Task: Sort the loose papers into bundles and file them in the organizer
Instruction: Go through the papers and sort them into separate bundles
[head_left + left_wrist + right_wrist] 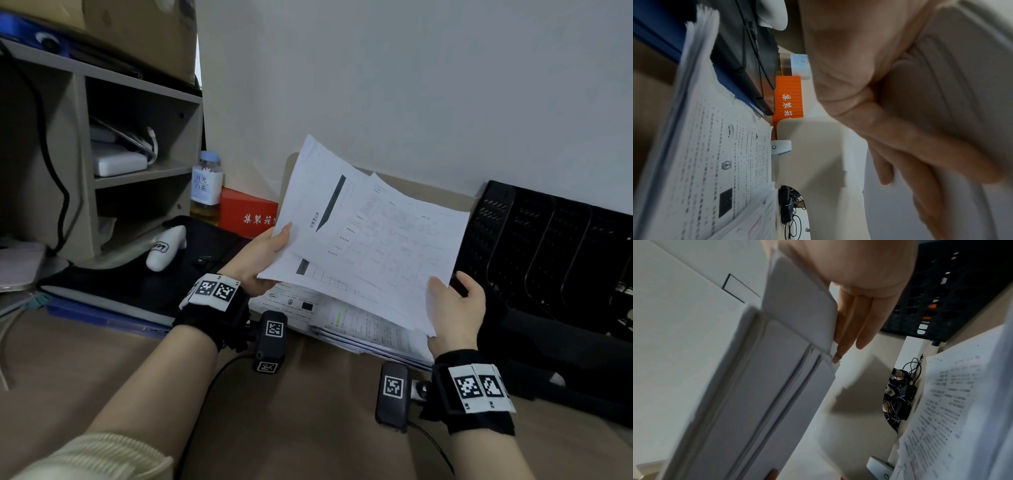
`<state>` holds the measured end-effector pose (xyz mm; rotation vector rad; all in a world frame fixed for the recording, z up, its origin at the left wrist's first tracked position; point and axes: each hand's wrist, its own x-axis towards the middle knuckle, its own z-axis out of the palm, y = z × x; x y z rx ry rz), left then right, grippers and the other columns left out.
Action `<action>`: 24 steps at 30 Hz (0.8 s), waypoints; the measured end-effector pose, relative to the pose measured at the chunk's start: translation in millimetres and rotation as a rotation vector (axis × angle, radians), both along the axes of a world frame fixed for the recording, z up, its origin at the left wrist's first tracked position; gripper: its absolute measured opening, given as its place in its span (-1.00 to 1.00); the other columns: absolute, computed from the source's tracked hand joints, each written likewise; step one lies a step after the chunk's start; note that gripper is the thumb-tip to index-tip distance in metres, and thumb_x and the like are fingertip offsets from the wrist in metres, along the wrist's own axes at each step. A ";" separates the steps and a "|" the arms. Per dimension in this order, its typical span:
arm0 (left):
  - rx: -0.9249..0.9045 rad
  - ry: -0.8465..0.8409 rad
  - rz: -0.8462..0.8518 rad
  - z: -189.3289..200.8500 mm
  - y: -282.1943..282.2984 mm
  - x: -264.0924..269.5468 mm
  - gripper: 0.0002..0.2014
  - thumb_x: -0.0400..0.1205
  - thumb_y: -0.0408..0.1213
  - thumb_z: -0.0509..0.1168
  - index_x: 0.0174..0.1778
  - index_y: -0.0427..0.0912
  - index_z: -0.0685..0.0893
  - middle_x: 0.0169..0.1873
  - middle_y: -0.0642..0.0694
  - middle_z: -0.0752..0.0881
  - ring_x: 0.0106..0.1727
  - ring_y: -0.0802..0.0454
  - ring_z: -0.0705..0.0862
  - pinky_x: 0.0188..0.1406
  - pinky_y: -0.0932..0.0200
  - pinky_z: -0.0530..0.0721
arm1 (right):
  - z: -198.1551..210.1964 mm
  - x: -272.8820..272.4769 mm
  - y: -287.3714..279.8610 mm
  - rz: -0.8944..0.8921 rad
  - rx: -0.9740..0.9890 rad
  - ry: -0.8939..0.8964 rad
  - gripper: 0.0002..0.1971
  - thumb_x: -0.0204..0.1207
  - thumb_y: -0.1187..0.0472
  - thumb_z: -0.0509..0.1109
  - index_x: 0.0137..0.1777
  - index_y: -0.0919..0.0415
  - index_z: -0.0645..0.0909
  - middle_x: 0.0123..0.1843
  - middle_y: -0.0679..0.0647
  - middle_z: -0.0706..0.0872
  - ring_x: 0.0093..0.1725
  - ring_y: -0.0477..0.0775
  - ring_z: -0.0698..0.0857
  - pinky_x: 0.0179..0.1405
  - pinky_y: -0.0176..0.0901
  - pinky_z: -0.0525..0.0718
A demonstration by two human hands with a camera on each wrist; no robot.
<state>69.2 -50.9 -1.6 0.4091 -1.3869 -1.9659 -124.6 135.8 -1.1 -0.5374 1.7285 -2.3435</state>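
A few printed sheets (370, 240) are fanned out and held in the air above the desk. My left hand (274, 246) pinches their left edge, thumb on top and fingers (885, 162) underneath. At the lower right corner my right hand (445, 301) pinches them, thumb on top, with its fingers (857, 324) lying straight under the sheets (797, 308). A stack of loose papers (359, 329) lies flat on the desk below, also seen in both wrist views (715, 146) (951, 402). The black mesh organizer (548, 246) with upright slots stands at the right against the wall.
A grey shelf unit (137, 137) stands at the left. Beside it are a tea bottle (206, 188) and a red box (246, 214). A black case (154, 270) with a white object (166, 248) on it lies over a blue folder (102, 317). The brown desk (308, 411) lies in front.
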 end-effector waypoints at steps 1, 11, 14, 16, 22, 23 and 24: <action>-0.008 0.003 0.001 -0.1 -0.2 0.4 -0.59 0.78 -0.07 0.09 0.47 -0.18 0.51 0.29 -0.28 0.70 0.10 -0.15 0.76 0.01 0.03 0.77 | 0.7 -1.2 0.5 0.027 -0.001 -0.022 -0.56 0.53 0.32 0.37 0.41 0.13 0.46 -0.04 -0.03 0.71 -0.04 -0.03 0.72 -0.01 -0.07 0.68; -0.050 -0.052 0.016 6.2 3.7 6.0 -0.66 0.77 -0.08 0.11 0.36 -0.17 0.59 -0.03 -0.16 0.81 -0.13 -0.06 0.81 -0.07 0.02 0.77 | 6.9 -6.5 9.2 0.223 0.158 -0.116 -0.89 0.62 0.23 0.31 -0.07 0.19 0.66 0.03 0.14 0.79 0.02 0.24 0.78 0.00 0.08 0.77; 0.072 0.007 0.001 7.9 5.2 7.5 -0.70 0.77 -0.11 0.12 0.33 -0.13 0.60 -0.10 -0.14 0.83 -0.23 -0.02 0.84 -0.38 0.14 0.80 | 9.1 -7.2 13.6 0.186 0.176 -0.083 -0.80 0.65 0.32 0.27 -0.22 0.23 0.55 -0.19 0.07 0.69 -0.25 0.04 0.67 -0.63 -0.42 0.57; 0.140 0.042 0.024 9.5 4.6 8.7 -0.70 0.76 -0.11 0.15 0.30 -0.15 0.61 -0.12 -0.14 0.84 -0.24 -0.01 0.84 -0.41 0.12 0.81 | 8.7 -8.3 14.5 0.157 0.173 -0.054 -0.79 0.66 0.31 0.27 -0.24 0.22 0.54 -0.21 0.04 0.66 -0.28 -0.03 0.64 -0.65 -0.42 0.53; 0.267 0.143 0.136 15.2 6.3 11.1 -0.75 0.74 -0.10 0.20 0.12 -0.19 0.66 -0.17 -0.14 0.85 -0.27 0.00 0.84 -0.20 0.05 0.83 | -0.2 -16.5 11.5 0.109 0.245 -0.036 -0.87 0.60 0.31 0.31 -0.11 0.38 0.59 -0.18 0.21 0.68 -0.25 0.12 0.61 -0.34 -0.15 0.58; 0.287 0.167 0.156 15.8 6.6 11.1 -0.73 0.73 -0.10 0.21 0.12 -0.22 0.66 -0.14 -0.16 0.85 -0.25 0.01 0.84 -0.09 0.05 0.78 | -1.4 -17.4 12.6 0.106 0.253 -0.048 -0.87 0.59 0.32 0.31 -0.09 0.41 0.61 -0.17 0.21 0.68 -0.26 0.11 0.60 -0.34 -0.16 0.57; 0.305 0.193 0.166 17.2 7.5 11.6 -0.72 0.72 -0.10 0.21 0.11 -0.24 0.66 -0.12 -0.16 0.84 -0.25 0.02 0.84 -0.06 0.07 0.75 | -2.3 -18.8 13.3 0.106 0.257 -0.047 -0.87 0.59 0.35 0.30 -0.12 0.42 0.61 -0.20 0.21 0.66 -0.31 0.08 0.59 -0.40 -0.20 0.56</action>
